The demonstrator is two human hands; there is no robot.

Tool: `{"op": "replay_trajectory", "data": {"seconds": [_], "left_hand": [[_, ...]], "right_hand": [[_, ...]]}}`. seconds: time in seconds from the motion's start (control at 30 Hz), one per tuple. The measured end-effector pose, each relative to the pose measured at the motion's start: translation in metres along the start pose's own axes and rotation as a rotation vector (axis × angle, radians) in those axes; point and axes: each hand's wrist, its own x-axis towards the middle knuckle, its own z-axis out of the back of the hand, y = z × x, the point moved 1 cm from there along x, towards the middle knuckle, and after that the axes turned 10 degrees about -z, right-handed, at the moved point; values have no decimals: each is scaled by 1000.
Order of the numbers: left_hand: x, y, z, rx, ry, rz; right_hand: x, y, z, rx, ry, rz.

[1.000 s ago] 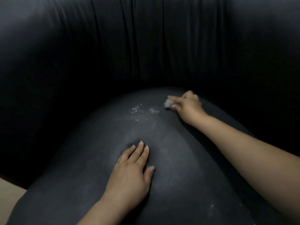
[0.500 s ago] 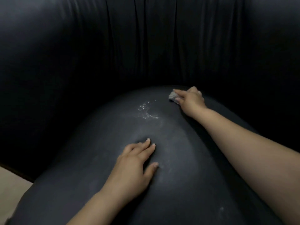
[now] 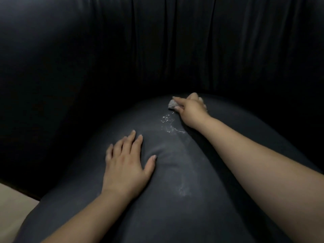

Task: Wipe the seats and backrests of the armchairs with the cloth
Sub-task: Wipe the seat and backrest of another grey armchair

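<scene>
Droplets [image 3: 168, 122] glisten on the seat [image 3: 175, 199] just toward the person from the right hand [image 3: 190, 109], which pinches a small wadded cloth [image 3: 172, 104] near the seat's far edge, close under the backrest [image 3: 157, 50]. A wet streak runs from there down the seat's middle. The left hand [image 3: 125, 167] lies flat, fingers spread, holding nothing, well nearer the person. Open seat stretches between them, so the next stroke is probably a pull back through the droplets
</scene>
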Motion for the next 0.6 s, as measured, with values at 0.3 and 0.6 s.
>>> {"op": "replay_trajectory", "data": {"seconds": [0.3,0.6], "left_hand": [[0,0,-4,17,9,-4],[1,0,-5,28,8,-4]], "right_hand": [[11,-14,4,-43,57,280],[-40,-3,-4,-87,156,585]]}}
